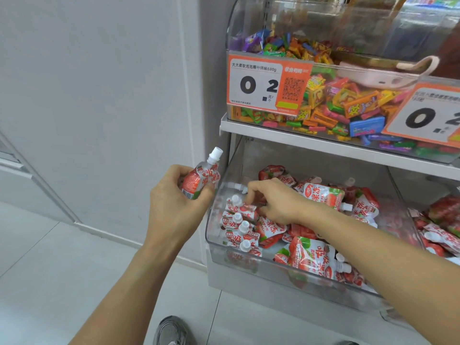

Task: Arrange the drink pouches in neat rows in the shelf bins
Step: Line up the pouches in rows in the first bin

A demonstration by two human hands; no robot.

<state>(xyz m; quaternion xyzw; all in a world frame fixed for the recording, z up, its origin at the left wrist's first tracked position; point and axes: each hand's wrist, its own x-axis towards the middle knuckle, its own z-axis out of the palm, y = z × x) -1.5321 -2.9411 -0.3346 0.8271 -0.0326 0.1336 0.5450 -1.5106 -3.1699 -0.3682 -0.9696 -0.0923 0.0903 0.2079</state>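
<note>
My left hand (179,197) grips a red and white drink pouch (202,176) with a white cap, upright, just left of the clear shelf bin (211,235). Inside the bin my right hand (271,201) reaches over the pouches, its curled fingertips pinching the top of a standing pouch (240,207) at the back of a row. Several pouches (242,232) stand in that row along the bin's left wall, caps up. A loose heap of pouches (321,257) fills the middle and right of the bin.
A second bin of pouches (440,230) sits to the right. Above, a shelf (323,143) carries clear bins of wrapped candy (348,105) with orange price tags (266,83). A white wall (112,95) stands at left. My shoe (171,332) is on the tiled floor.
</note>
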